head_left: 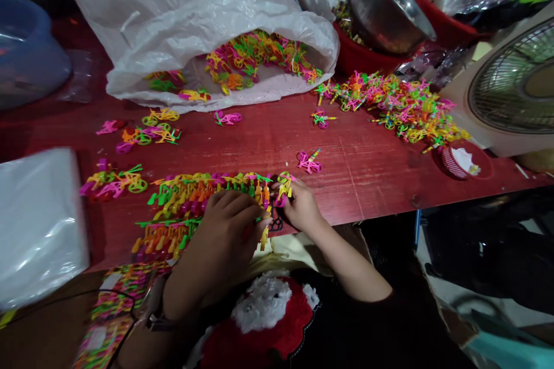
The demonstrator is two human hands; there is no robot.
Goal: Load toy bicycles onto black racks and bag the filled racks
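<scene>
Yellow-pink plastic piece [284,185] just beside densely packed multicolored rows [186,197].

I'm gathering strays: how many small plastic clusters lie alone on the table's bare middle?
3: a pink-purple cluster before the white bag, a stick-bearing cluster left of the right-side heap, and a pink cluster just beyond the right hand. The hands may hide others.

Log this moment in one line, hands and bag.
left hand: over coloured plastic rows; right hand: holding yellow-pink piece; white bag: open, pieces inside
</scene>
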